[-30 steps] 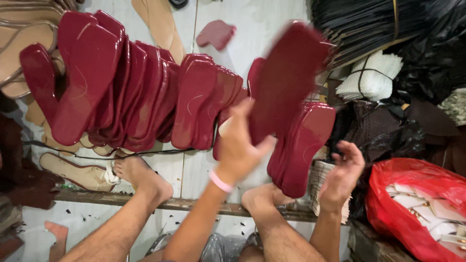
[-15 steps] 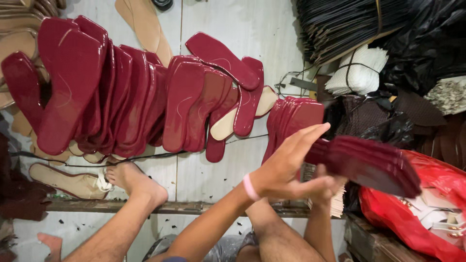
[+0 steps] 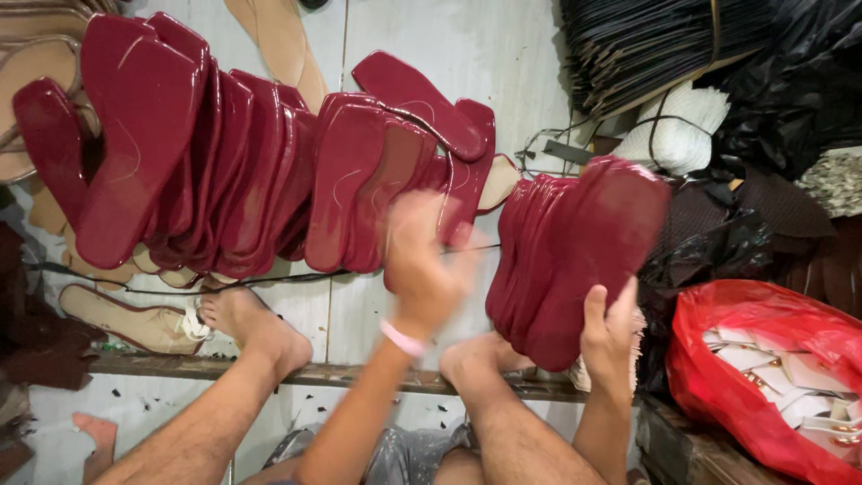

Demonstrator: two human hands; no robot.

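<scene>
Standing on edge on the floor (image 3: 404,54), the glossy red sole stack (image 3: 575,260) is steadied at its lower end by the right hand (image 3: 611,337), the blurred left hand (image 3: 422,265) loosely curled and empty; thin, light, flexible, slippery soles seem best gripped by edges.

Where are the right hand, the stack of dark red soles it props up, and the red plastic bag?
right hand (image 3: 609,334), head view, on the back of the hand.
stack of dark red soles (image 3: 584,251), head view, on the front sole's face.
red plastic bag (image 3: 718,377), head view, on its left wall.

The dark red sole (image 3: 620,224) has joined the small stack at right; the left hand (image 3: 422,260) has let go, now empty at centre.
</scene>
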